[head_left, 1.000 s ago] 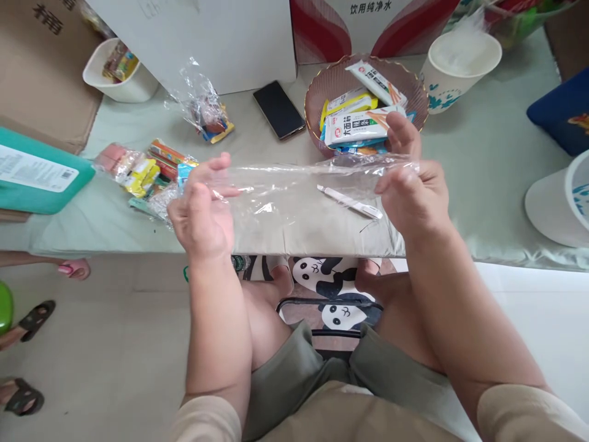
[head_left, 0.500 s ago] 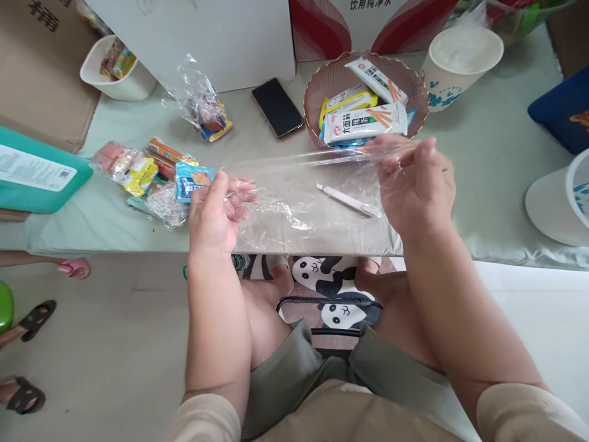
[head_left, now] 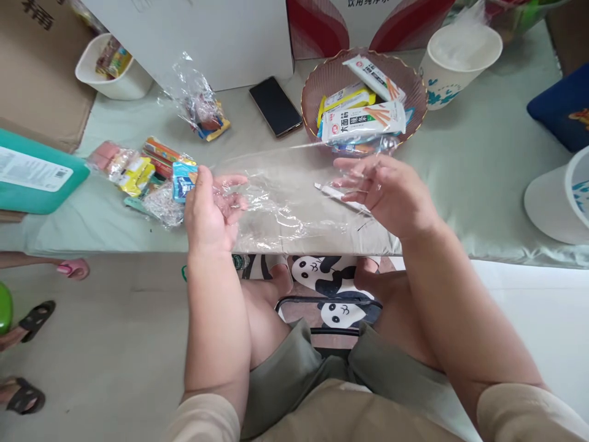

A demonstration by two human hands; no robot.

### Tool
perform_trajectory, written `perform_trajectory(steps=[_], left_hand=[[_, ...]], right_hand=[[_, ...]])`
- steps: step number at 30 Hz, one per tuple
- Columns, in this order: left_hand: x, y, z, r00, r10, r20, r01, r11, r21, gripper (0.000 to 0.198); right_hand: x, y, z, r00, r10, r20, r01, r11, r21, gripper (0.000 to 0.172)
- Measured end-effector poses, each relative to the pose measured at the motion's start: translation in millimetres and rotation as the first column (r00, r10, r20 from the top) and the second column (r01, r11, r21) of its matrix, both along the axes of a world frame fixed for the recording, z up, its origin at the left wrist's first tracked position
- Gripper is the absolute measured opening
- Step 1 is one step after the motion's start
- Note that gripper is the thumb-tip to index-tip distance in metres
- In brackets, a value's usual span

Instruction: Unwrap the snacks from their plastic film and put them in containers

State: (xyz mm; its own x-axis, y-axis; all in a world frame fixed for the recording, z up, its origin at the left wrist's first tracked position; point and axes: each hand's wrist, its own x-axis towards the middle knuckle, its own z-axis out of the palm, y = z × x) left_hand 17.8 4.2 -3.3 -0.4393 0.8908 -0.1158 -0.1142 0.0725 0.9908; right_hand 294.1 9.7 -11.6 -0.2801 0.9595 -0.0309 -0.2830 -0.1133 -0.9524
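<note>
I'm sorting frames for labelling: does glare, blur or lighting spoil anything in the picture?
Head view: bright streaks of glare break up the clear plastic between left hand and right hand, making its edges hard to trace; head view: light looks soft, without harsh shadows on the tablecloth; head view: fine print on the teal package is unreadable.

Worn on the head, looking forward and steeply down over the lap (head_left: 280, 359). Close enough to take in both forearms (head_left: 216, 313) (sleeves (head_left: 207, 414) at the bottom edge), with left hand (head_left: 209, 215) and right hand (head_left: 398, 193) mid-frame. Reaches across the table (head_left: 478, 178) to boxes (head_left: 202, 43) cropped at the top.
</note>
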Motion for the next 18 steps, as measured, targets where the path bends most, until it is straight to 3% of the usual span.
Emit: perform_trajectory(steps=[4, 9, 18], left_hand=[[4, 1, 2.8, 0.998, 0.066, -0.003, -0.066, 0.997, 0.036, 0.068], [4, -1, 6.1, 0.997, 0.067, -0.023, -0.067, 0.998, 0.017, 0.070], [-5, -1, -4.6, 0.997, 0.031, -0.072, -0.031, 1.000, -0.001, 0.068]], right_hand=[[-1, -2, -0.3, 0.991, 0.131, 0.031, -0.128, 0.989, -0.077, 0.040], [0, -1, 0.2, 0.957, 0.244, 0.157, -0.217, 0.961, -0.174, 0.051], [20, 6, 8.9, 0.840, 0.251, 0.481, -0.208, 0.968, -0.143, 0.070]])
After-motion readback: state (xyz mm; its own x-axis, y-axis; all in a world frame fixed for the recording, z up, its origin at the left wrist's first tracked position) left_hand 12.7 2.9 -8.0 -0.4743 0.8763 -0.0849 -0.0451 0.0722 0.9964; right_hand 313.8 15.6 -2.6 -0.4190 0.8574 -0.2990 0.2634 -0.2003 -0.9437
